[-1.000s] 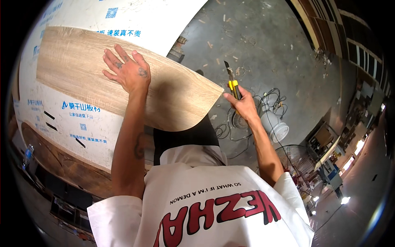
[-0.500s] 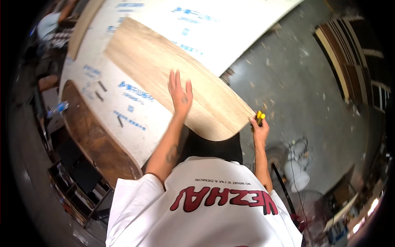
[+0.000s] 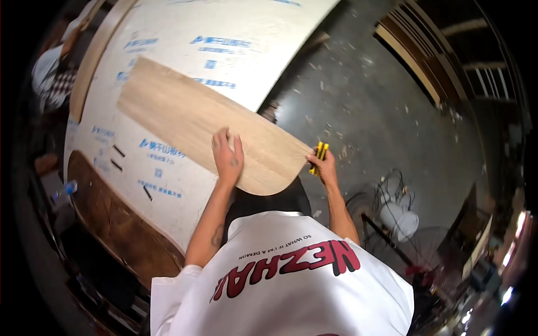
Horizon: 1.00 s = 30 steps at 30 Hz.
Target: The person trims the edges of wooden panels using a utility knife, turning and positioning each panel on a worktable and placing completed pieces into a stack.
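Observation:
A long, pale wood-grain board [image 3: 179,112] with a rounded near end lies across the white table, that end jutting out toward my body. On its near part rests my left hand [image 3: 227,161], fingers apart and slightly bent, with nothing in it. My right hand [image 3: 325,168] is at the board's right edge, near the rounded corner. It is closed round a yellow-and-black hand tool [image 3: 319,159] with two parallel yellow bars. The thumb and fingertips are close to the board's edge; whether the tool touches it I cannot tell.
The white table sheet [image 3: 185,22] carries blue print and several small dark strips [image 3: 147,192]. A brown curved panel [image 3: 112,207] lies at the left, beside a plastic bottle [image 3: 70,187]. Stacked boards [image 3: 414,56] and a white bucket [image 3: 399,219] stand right. Another person [image 3: 53,70] is far left.
The whole view has shifted, so the board sits further left in it. My left hand has come nearer the rounded end, its fingers more bent. The tool has turned in my right hand.

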Available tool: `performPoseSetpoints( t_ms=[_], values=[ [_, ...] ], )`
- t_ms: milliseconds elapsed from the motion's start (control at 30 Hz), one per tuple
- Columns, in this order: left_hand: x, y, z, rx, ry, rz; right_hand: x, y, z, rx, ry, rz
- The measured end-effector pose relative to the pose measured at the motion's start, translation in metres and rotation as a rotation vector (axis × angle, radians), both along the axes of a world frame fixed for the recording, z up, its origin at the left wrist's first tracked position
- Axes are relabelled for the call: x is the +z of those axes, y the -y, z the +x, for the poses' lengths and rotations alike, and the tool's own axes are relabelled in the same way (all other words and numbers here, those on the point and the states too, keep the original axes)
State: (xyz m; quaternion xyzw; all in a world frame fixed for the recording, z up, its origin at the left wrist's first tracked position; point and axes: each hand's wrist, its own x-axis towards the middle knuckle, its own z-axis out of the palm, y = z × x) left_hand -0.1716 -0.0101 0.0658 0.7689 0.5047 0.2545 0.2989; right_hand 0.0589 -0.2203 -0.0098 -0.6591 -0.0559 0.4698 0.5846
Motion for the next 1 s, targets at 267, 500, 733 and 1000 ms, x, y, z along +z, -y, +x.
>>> performPoseSetpoints(
  t_ms=[267, 500, 733, 1000],
  values=[
    [-0.08, -0.072, 0.08, 0.034, -0.506, 0.245, 0.006, 0.008, -0.002, 0.19, 0.217, -0.18],
    [-0.083, -0.072, 0.086, -0.052, -0.551, 0.264, 0.006, 0.028, -0.011, 0.121, 0.125, -0.262],
    [-0.079, -0.076, 0.086, -0.129, -0.573, 0.28, 0.0, 0.015, 0.016, 0.36, 0.275, -0.007],
    [-0.082, -0.079, 0.081, -0.172, -0.615, 0.328, 0.03, 0.033, 0.02, 0.312, 0.282, -0.231]
  ],
)
